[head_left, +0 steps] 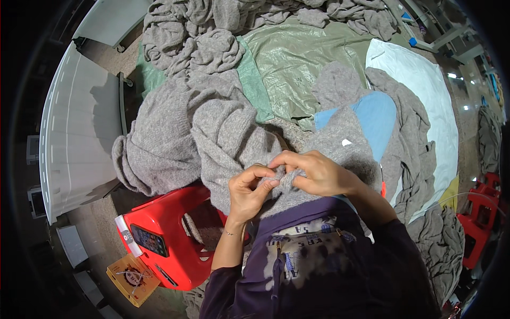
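Note:
A grey knitted garment (226, 130) is bunched across my lap and spreads away to the far left. My left hand (248, 191) pinches a fold of it between thumb and fingers. Close beside it, my right hand (317, 173) grips the same knit, fingertips nearly meeting the left ones. The small bit of fabric between them is partly hidden by my fingers. Another stretch of grey knit (340, 130), with a small white spot on it, lies just beyond my right hand over a blue cloth (380, 119).
At my left stands a red plastic stool (180, 234) with a phone (149, 240) and a small dark tool (166, 275) on it. A yellow box (133, 279) is beside it. Grey knits (215, 50) lie heaped on green sheeting (287, 64). A white sheet (438, 106) spreads at right.

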A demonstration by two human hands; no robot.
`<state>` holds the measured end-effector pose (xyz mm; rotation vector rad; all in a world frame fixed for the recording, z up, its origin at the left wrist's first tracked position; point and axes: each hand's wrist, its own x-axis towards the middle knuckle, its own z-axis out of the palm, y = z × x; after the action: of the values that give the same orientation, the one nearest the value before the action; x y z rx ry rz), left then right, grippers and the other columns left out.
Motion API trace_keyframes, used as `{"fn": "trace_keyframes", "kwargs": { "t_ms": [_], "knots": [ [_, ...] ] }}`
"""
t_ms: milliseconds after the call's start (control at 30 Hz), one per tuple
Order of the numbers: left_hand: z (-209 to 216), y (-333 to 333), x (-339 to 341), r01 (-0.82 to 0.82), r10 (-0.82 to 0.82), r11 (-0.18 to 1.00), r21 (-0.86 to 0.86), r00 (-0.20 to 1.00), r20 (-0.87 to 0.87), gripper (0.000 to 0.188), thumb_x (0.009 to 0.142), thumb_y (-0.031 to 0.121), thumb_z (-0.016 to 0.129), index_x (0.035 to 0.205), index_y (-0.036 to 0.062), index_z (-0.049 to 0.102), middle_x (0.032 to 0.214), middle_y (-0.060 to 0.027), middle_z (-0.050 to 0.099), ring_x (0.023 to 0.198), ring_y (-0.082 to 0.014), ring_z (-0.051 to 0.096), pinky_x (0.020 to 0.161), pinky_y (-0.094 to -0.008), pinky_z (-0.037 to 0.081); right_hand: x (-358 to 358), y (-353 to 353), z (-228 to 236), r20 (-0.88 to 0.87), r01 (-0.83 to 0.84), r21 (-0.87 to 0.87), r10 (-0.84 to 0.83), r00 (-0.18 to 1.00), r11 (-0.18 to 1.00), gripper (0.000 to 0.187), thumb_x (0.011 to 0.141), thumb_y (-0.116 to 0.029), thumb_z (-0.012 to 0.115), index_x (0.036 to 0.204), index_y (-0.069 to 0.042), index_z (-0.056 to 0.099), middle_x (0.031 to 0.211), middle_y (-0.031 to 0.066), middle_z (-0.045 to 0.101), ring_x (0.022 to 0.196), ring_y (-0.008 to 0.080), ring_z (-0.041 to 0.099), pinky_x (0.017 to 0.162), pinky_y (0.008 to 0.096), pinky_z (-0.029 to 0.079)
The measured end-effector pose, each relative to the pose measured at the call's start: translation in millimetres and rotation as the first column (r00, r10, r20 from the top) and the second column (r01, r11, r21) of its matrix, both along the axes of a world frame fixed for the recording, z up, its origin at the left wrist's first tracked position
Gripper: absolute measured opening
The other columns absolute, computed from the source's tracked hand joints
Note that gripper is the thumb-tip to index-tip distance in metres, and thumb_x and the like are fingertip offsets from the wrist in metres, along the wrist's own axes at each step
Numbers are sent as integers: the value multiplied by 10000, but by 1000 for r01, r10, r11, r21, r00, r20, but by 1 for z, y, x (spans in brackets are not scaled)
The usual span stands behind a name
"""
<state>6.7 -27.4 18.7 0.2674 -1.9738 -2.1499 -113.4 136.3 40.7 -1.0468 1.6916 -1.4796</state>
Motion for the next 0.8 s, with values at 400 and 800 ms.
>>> {"fn": "trace_keyframes", "kwargs": {
  "t_ms": [400,800],
  "knots": [
    [-6,24,7,-337,335,885,-322,940,-64,47,835,-40,626,878,-19,627,815,-48,638,705,-87,571,621,-209,447,39,-14,-24,-448,324,-122,-344,825,938,170,677,-63,656,779,-15,528,639,148,530,533,299,564,475,391,430],
    [3,-48,7,-61,139,776,-628,987,76,192,623,18,789,757,9,651,709,-75,593,731,-213,536,782,-309,405,6,18,-39,-766,475,-98,-372,525,874,248,612,40,618,849,-29,631,737,88,559,595,254,545,524,346,439]
  ]
}}
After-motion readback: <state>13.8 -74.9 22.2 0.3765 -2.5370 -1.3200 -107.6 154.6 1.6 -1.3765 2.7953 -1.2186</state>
